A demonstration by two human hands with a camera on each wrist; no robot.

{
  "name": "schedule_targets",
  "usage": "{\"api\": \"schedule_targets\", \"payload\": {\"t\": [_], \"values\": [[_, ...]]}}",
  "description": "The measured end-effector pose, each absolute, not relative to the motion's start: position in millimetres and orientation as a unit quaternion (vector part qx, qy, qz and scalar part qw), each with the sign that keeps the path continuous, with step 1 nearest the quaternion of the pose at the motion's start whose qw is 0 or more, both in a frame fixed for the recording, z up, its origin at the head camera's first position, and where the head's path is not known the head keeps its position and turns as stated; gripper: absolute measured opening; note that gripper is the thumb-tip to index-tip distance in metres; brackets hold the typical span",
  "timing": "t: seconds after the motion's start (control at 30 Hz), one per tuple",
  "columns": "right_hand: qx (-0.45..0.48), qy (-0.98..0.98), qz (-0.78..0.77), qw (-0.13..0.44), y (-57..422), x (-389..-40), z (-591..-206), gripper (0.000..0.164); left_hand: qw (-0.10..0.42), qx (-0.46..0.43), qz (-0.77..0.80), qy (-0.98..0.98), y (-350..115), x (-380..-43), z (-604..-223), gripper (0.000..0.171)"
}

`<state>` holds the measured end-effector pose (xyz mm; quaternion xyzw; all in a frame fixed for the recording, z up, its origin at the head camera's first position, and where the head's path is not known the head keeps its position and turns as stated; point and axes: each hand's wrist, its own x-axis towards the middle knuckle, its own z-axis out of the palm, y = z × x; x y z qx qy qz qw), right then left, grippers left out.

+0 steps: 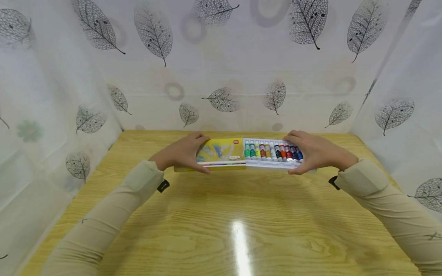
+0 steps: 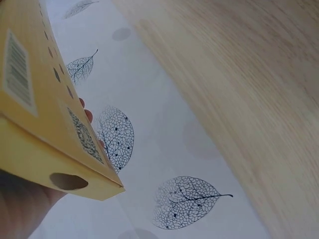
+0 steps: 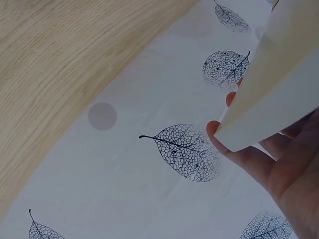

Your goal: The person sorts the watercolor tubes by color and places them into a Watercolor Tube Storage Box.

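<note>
My left hand (image 1: 184, 151) grips a yellow paint box sleeve (image 1: 224, 150) by its left part, thumb at the near edge and fingers at the far edge. A white plastic tray (image 1: 269, 165) juts out of the sleeve's right end, with a row of small paint tubes (image 1: 267, 150) in several colours. My right hand (image 1: 312, 151) holds the tray's right end the same way, covering the last tubes. In the left wrist view the sleeve's yellow underside (image 2: 50, 99) shows a barcode and an end hole. The right wrist view shows the tray's pale underside (image 3: 279, 79) in my fingers.
A wood-grain table (image 1: 207, 207) lies below, with a bright light reflection (image 1: 241, 245) near its front. White cloth (image 1: 241, 76) printed with dark leaves hangs behind the table and at both sides.
</note>
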<state>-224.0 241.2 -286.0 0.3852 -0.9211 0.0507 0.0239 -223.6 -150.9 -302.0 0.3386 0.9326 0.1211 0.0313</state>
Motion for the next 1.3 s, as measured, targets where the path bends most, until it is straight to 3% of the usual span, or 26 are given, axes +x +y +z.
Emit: {"api": "schedule_targets", "payload": {"t": [1.3], "values": [[0.390,-0.918,0.069,-0.012,234.3,-220.4,-284.4,0.089,0.009,0.351,0.134,0.927,-140.2,-222.0,-309.1,0.104]]}}
